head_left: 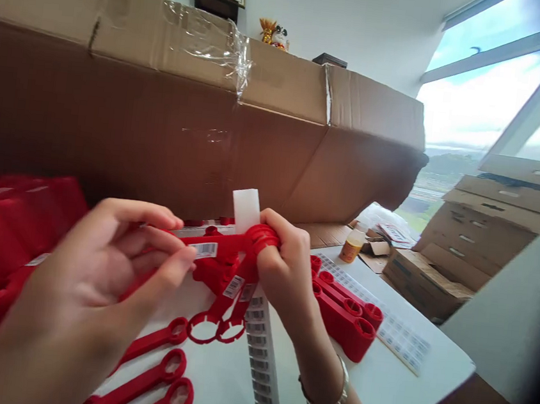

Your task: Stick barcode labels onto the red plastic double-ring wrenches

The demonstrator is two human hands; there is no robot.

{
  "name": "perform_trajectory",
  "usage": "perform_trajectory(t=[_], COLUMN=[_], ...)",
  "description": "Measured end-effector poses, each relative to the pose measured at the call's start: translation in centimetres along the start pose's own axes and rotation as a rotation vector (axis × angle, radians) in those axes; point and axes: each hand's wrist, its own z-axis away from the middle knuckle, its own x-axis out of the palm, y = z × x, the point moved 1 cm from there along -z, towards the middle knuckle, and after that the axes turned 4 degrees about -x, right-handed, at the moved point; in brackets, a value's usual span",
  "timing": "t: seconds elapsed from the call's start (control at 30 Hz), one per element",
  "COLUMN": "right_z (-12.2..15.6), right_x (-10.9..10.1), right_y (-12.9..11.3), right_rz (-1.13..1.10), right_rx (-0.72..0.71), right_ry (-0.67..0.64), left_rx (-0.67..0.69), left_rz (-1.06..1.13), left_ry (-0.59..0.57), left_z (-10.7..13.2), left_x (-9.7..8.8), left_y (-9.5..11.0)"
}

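Note:
My right hand [285, 268] is closed round the top ends of two or three red plastic wrenches [231, 294], which hang down with their ring ends over the white table [431, 367]. A strip of white label backing [246, 209] sticks up from the same grip. The wrenches carry small barcode stickers [233, 285]. My left hand [114, 263] is raised beside them, fingers curled with thumb and forefinger close together near a barcode sticker [203, 250] on another red part. I cannot make out whether that pinch holds anything.
More red wrenches lie at the bottom [154, 383] and in a stack to the right [345, 309]. A red pile [0, 238] fills the left. Sheets of barcode labels [261, 355] lie on the table. A big cardboard box [163, 120] stands behind; smaller boxes [478, 243] right.

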Motion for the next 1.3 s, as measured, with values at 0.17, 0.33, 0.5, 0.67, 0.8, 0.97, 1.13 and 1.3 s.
perform_trajectory(t=[0.17,0.33,0.5,0.67,0.8,0.97,1.13,1.3], right_z=[0.3,0.5,0.5,0.5,0.5,0.6,0.7,0.6], right_x=[0.1,0.2,0.2,0.2,0.2,0.2,0.2,0.2], right_y=[-0.7,-1.0,-1.0,-1.1,-1.2,-1.3,-1.3,-1.4], right_rz=[-0.02,-0.039,-0.044,-0.054,-0.047,-0.044,-0.06,-0.056], right_rx=[-0.023,-0.02,-0.006,0.001,0.002,-0.009,0.006,-0.001], right_ry=[0.013,0.023,0.017,0.014,0.008,0.013,0.006,0.016], left_rx=[-0.053,0.086,0.123,0.132,0.15,0.161,0.171,0.196], left_rz=[-0.135,-0.211,-0.269,-0.277,-0.312,-0.354,-0.381,-0.392], left_ry=[-0.03,0.045,0.082,0.066,0.069,0.046,0.052,0.07], left_z=[0.4,0.1,0.3,0.2,0.1,0.3,0.3,0.4], left_x=[0.3,-0.3,0.0,0.1,0.0,0.0,0.0,0.1], left_y=[0.6,-0.3,-0.5,-0.5,-0.5,-0.6,-0.7,-0.7])
